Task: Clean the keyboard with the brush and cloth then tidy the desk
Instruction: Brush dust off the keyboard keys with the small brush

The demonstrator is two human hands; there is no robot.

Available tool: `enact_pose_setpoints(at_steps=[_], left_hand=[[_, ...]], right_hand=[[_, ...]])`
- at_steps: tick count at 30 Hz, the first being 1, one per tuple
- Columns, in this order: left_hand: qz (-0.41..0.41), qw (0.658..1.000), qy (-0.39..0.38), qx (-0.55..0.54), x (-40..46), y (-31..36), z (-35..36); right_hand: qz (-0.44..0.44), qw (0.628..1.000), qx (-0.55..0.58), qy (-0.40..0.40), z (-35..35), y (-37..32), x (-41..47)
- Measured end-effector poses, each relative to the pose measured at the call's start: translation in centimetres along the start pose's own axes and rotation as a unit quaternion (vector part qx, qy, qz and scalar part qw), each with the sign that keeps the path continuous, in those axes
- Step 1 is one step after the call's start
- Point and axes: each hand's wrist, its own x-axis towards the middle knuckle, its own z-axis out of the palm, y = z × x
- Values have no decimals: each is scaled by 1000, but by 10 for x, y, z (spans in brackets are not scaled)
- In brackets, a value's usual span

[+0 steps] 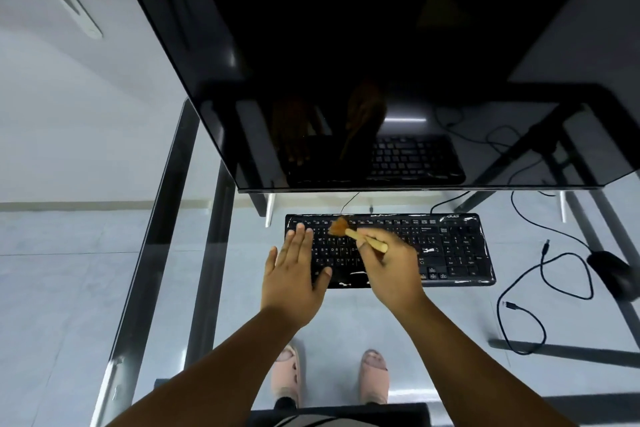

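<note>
Right fingers pinch the brush over the keyboard's top-left keys near the desk's middle, left fingers straight, steadying; hard flicks could fling dust onto the glass or shift the keyboard.

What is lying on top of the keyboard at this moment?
On the keyboard: the left hand lies flat on its left end, and the brush held by the right hand touches the upper rows. Keys beneath both hands are hidden.

One keyboard; one brush — two hands.
</note>
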Motion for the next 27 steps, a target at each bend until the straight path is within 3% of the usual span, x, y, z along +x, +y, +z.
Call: enact_pose_setpoints(at_steps=[5, 10, 13, 15, 18, 20, 24, 27], left_hand=[[50, 997, -35, 48, -4, 16, 9], [40, 996, -39, 64, -3, 20, 11], [28, 997, -37, 63, -3, 23, 12], [21, 997, -37, 60, -3, 26, 12], [10, 998, -34, 58, -3, 32, 12], [4, 997, -34, 65, -2, 36, 12], [-10, 996, -41, 84, -1, 44, 12], [-17, 995, -35, 87, 0, 53, 14]], right_hand=[[34, 991, -31, 125, -17, 11, 2], [17, 1000, -8, 17, -28, 13, -1], [59, 991, -72, 97, -37, 24, 0], [67, 986, -41, 150, -42, 23, 1], [34, 996, 21, 78, -47, 21, 2], [20, 1000, -3, 14, -48, 26, 2], [45, 990, -41, 128, -58, 40, 7], [19, 996, 15, 82, -64, 39, 8]])
